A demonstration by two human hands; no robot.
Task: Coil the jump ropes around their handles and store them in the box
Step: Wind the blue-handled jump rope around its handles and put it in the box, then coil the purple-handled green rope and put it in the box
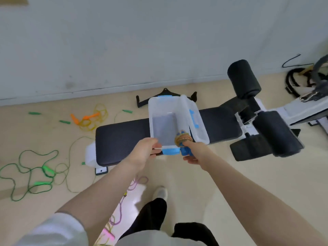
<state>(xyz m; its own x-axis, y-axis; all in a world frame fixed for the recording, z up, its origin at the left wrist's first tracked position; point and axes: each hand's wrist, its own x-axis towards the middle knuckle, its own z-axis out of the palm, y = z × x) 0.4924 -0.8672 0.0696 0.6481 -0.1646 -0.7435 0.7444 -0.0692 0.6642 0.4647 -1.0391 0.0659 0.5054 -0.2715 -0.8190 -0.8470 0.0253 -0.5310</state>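
Pale flooring [221, 174] and a grey-white wall fill the head view, with a black padded workout bench [124, 139] set across the middle. On the bench a clear plastic box [159, 107] with blue latches stands open, and its lid [198, 125] is propped against the box's side at 3 o'clock.

The step in hand is judged to be storing: one coiled jump rope [183, 139], tan cord wound round blue handles, is held at the box's near rim, at about 5 o'clock of the opening, not yet inside. The box interior looks bare, though its clear walls make this hard to tell.

The left hand [143, 153] is curled on the near edge of the box at 7 o'clock, beside the blue latch [170, 151], and appears to steady it. The right hand [193, 153] is wrapped round the blue handles of the coiled rope.

Next, the bundle is judged to need lowering into the box and releasing without the coils springing loose.

Other ropes lie uncoiled on the floor: an orange jump rope [88, 118] at 10 o'clock of the bench, green jump ropes [39, 174] at 8 o'clock, and a pink-handled jump rope [124, 206] at 6 o'clock near the person's feet.
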